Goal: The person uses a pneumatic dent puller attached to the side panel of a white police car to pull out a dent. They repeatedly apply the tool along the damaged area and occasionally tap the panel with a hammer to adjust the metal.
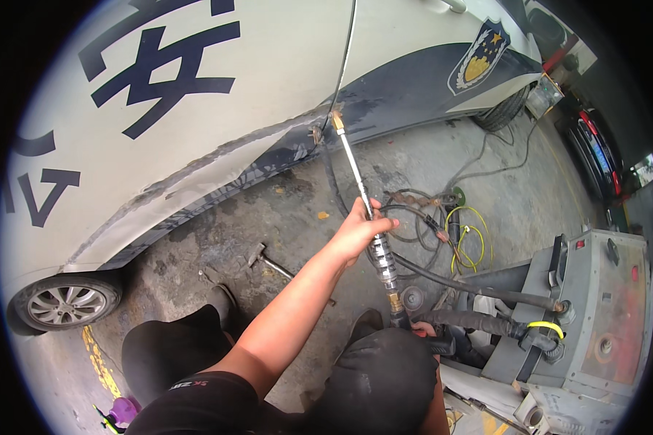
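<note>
Puller (361,185): tip (337,120) at car's (276,80) creased side; contact unclear.
Left hand (361,228): wrapped round the shaft.
Right hand (424,330): by rear handle (399,317), mostly hidden; grip can't be told.
Handling: probably heavy, stiff, slick along chrome.
Hold: ribbed sleeve (383,264) plus handle, likely.
</note>
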A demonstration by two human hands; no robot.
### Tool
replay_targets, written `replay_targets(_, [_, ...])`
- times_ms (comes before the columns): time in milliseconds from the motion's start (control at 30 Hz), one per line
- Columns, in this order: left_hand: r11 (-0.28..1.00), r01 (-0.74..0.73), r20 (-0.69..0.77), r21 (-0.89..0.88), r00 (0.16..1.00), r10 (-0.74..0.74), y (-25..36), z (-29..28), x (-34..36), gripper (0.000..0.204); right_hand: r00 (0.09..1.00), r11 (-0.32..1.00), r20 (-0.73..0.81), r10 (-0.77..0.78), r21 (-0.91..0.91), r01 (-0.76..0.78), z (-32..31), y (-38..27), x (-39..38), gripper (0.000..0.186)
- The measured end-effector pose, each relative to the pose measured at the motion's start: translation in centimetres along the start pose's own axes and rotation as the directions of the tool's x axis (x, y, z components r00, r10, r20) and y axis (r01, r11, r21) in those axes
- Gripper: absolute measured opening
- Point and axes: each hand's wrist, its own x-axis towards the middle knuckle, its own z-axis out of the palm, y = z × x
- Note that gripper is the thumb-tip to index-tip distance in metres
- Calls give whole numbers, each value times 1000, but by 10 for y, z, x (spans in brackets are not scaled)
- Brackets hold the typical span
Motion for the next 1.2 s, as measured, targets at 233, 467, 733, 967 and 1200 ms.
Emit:
replay_targets(233, [1000, 4, -13, -3, 1000, -4, 3, -5, 5, 61, 998, 993, 48, 46, 109, -51, -10, 8, 11, 40])
replay_targets(467, [999, -24, -21, -43, 999, 23, -4, -8, 8, 49, 933, 762, 278, 229, 545, -349, -41, 28, 33, 36])
replay_targets(733, [978, -151, -189, -142, 974, 123, -21, 13, 14, 37, 961, 885, 251, 116, 412, -214, 0, 2, 25, 50])
replay_targets(967, [956, -126, -255, -263, 965, 56, 20, 18, 29, 37, 984, 980, 157, -84, 194, 53, 3, 6, 16, 63])
replay_targets(1200, [994, 15, -256, -105, 966, -42, 6, 22, 24, 44, 989, 986, 143, -39, 169, 14, -2, 8, 19, 61])
